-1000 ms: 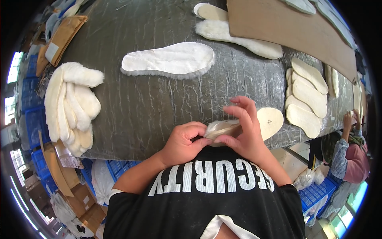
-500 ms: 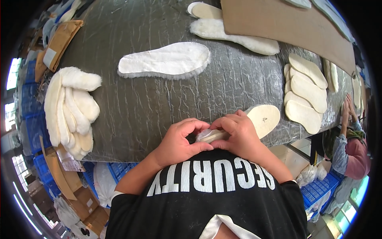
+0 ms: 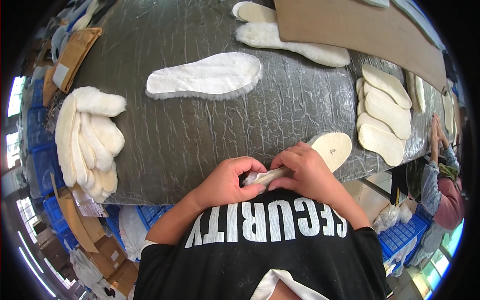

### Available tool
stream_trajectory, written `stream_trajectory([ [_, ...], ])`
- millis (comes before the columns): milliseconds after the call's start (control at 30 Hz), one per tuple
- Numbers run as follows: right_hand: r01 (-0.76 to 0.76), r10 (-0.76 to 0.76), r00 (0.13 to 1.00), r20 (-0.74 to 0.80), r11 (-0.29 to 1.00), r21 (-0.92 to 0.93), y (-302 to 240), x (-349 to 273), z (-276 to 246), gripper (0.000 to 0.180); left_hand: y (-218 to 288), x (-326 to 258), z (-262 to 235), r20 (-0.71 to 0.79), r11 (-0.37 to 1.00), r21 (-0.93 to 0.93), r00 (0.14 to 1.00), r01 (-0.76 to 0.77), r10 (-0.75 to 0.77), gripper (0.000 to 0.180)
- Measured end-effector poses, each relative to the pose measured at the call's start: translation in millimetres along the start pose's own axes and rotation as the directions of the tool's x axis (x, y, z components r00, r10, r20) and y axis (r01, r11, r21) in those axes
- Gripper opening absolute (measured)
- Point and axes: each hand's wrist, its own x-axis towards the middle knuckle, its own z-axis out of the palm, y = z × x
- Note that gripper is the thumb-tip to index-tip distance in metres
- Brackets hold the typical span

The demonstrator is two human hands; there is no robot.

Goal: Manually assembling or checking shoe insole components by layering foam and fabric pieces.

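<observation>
An insole, cream on top with fluffy white edges, lies at the table's near edge with its narrow end toward me. My left hand pinches the white lining and fluff at that end. Round the insole's middle, my right hand is closed, its fingers on the far side and thumb on the near side. Part of the insole is hidden beneath the right hand. Farther off, a single insole lies flat, smooth white side up, with fleece showing along its lower edge.
Fleece insoles are piled at the left edge, and cream insoles overlap at the right. A brown board covers the far right, beside a fluffy insole. Blue crates stand below the table. Another person's hands rest at far right.
My left hand has shifted slightly left along the insole's narrow end, and more of the white fluff there shows. My right hand stays on the insole, moved a little.
</observation>
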Motion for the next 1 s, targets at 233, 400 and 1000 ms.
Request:
stream_trajectory([
  [233, 0.013, -0.013, 1.000, -0.011, 1.000, 0.015, 1.3, -1.2, 0.2, 0.028, 0.2, 1.2, -0.6, 0.015, 0.998, 0.041, 0.999, -0.037, 0.036, 0.022],
  [400, -0.016, 0.016, 1.000, -0.007, 1.000, 0.018, 1.7, -2.1, 0.8, 0.027, 0.6, 0.6, 0.8, -0.018, 0.993, 0.069, 0.995, -0.095, 0.096, 0.018],
  [1000, 0.040, -0.042, 0.998, -0.052, 0.998, -0.045, -1.3, -2.9, 2.7, 0.024, -6.8, 2.1, 4.2, -0.135, 0.937, 0.094, 0.928, -0.336, 0.347, 0.010],
])
